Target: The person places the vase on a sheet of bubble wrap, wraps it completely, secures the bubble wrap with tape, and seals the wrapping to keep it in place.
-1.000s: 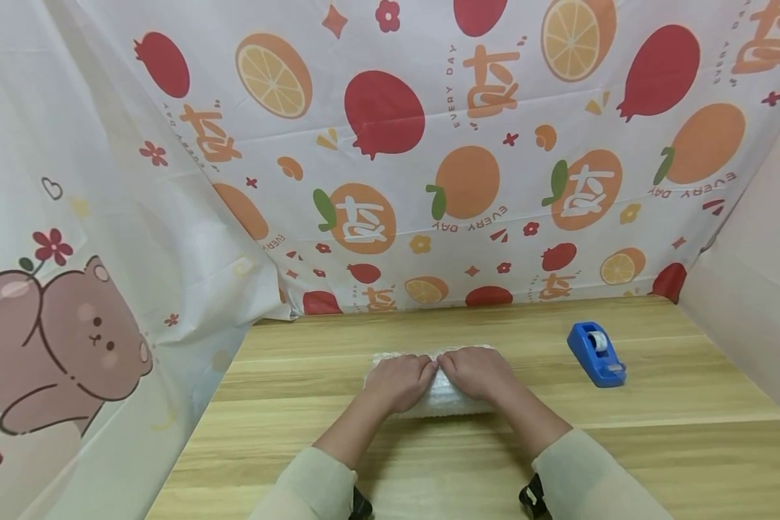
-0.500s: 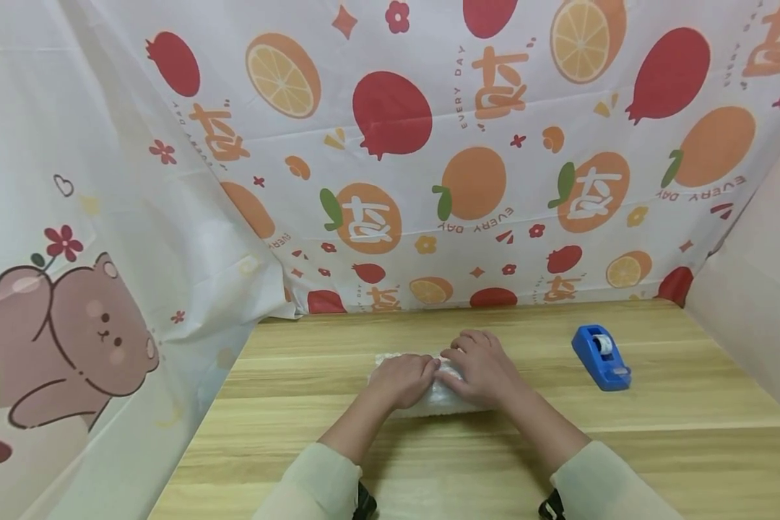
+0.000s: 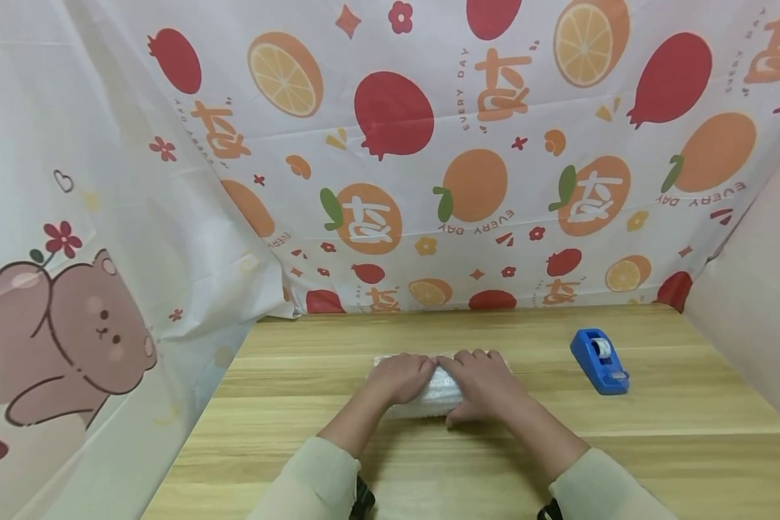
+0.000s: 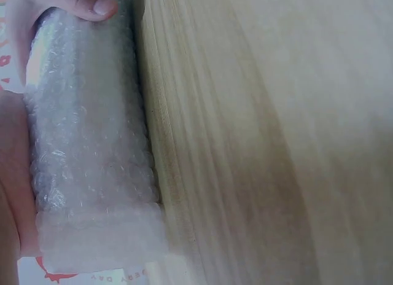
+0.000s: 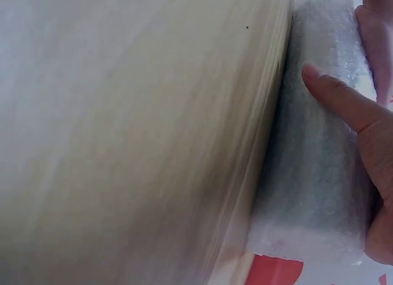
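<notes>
A roll wrapped in clear bubble wrap (image 3: 437, 399) lies crosswise on the wooden table, in front of the person. The left hand (image 3: 399, 377) grips its left part from above, fingers curled over the far side. On the right part, the right hand (image 3: 486, 384) holds the roll with its fingers over the top and its thumb on the near side. Both hands nearly meet at the middle. In the right wrist view the right thumb (image 5: 341, 97) lies across the wrap. What is inside the bubble wrap cannot be made out.
A blue tape dispenser (image 3: 601, 361) with a roll of tape stands to the right on the table (image 3: 286, 433). Behind the table hangs a fruit-printed curtain (image 3: 390, 217). A bear-printed sheet (image 3: 169, 289) hangs on the left, and a pale wall (image 3: 754, 310) borders the right.
The right hand has loosened from its curled hold, spread its fingers, and brought its thumb down the near side of the roll. The left hand has stayed in place.
</notes>
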Demonstrator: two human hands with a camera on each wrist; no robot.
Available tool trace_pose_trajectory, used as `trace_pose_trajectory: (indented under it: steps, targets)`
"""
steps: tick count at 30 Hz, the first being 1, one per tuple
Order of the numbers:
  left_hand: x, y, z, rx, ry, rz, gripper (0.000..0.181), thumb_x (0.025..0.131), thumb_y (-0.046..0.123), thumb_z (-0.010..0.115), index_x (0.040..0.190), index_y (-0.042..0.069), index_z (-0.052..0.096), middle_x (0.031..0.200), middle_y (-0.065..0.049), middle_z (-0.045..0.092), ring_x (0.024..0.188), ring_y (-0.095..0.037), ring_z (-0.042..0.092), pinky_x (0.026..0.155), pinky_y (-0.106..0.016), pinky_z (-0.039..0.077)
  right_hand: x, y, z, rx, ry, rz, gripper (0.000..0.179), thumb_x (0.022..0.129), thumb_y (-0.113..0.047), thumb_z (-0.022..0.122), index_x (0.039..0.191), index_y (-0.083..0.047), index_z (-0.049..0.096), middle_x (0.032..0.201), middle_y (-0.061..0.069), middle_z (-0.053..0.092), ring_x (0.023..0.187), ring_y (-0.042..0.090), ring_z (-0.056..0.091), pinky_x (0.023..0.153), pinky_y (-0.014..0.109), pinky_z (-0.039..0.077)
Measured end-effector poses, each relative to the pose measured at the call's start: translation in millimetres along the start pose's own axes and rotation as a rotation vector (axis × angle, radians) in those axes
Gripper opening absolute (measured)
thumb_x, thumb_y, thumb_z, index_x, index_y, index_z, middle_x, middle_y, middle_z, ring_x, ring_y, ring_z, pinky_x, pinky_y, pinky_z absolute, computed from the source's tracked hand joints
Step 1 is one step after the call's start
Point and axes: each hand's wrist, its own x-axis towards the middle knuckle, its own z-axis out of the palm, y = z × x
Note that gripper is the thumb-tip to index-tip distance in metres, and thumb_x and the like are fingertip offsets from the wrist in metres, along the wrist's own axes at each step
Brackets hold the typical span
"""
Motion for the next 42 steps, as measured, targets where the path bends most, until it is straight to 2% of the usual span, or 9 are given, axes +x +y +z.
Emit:
trace_pose_trajectory:
  steps: [6,13,20,24,28,32,42]
  targets:
    - [0.4,-0.4,0.4,0.012,0.021,0.009,0.058,0.105,0.045,0.018,0.132,0.022,0.063,0.133,-0.001,0.064,0.125,-0.028,0.057,0.102,-0.048,0.045,0.2,-0.6,0.5,-0.001,0.013,0.012,0.101,0.059,-0.073,0.078,0.143,-0.027,0.048,0.116,0.001,0.063,0.108,0.027,0.058,0.094,0.054,0.044]
    - [-0.3,-0.8,-0.2,-0.020,0.066,-0.002,0.056,0.104,0.043,0.020,0.131,0.021,0.064,0.132,-0.002,0.064,0.126,-0.030,0.056,0.103,-0.051,0.043,1.0,0.4,2.5,-0.007,0.033,0.011,0.098,0.059,-0.077,0.075,0.141,-0.030,0.050,0.111,0.000,0.063,0.105,0.025,0.058,0.091,0.053,0.045]
    - [-1.3,-1.7,3.1,-0.041,0.156,0.014,0.050,0.103,0.041,0.025,0.118,0.018,0.067,0.117,-0.003,0.069,0.115,-0.030,0.062,0.093,-0.051,0.048,2.0,1.1,5.0,-0.021,0.049,0.002,0.096,0.060,-0.077,0.074,0.139,-0.028,0.052,0.111,0.001,0.063,0.105,0.026,0.058,0.091,0.052,0.046]
    - [-1.7,-1.4,4.7,-0.032,0.198,0.008,0.047,0.103,0.042,0.028,0.115,0.016,0.066,0.114,-0.004,0.064,0.112,-0.027,0.058,0.088,-0.049,0.050,1.9,1.3,5.0,-0.028,0.059,0.004,0.096,0.060,-0.078,0.073,0.139,-0.028,0.052,0.111,0.002,0.063,0.105,0.025,0.058,0.091,0.052,0.046]
    - [-2.1,-1.5,6.3,0.002,0.228,-0.004,0.045,0.103,0.043,0.032,0.111,0.015,0.066,0.114,-0.004,0.061,0.110,-0.026,0.053,0.085,-0.047,0.046,1.6,0.9,4.2,-0.021,0.059,0.010,0.095,0.060,-0.078,0.073,0.139,-0.029,0.052,0.111,0.001,0.063,0.105,0.026,0.058,0.092,0.052,0.046]
    - [-3.3,-1.9,6.9,0.018,0.245,-0.011,0.043,0.103,0.043,0.034,0.107,0.015,0.067,0.110,-0.002,0.062,0.107,-0.025,0.053,0.086,-0.047,0.043,1.9,0.6,3.7,-0.026,0.056,0.009,0.094,0.060,-0.078,0.073,0.139,-0.030,0.051,0.111,0.001,0.063,0.104,0.025,0.058,0.091,0.052,0.046]
    - [-5.9,-1.8,7.8,0.019,0.265,-0.001,0.044,0.103,0.043,0.033,0.108,0.016,0.068,0.102,-0.001,0.063,0.099,-0.024,0.060,0.083,-0.045,0.049,1.2,0.3,5.7,-0.032,0.056,0.018,0.094,0.060,-0.078,0.073,0.139,-0.031,0.051,0.112,0.001,0.064,0.105,0.024,0.058,0.091,0.051,0.047]
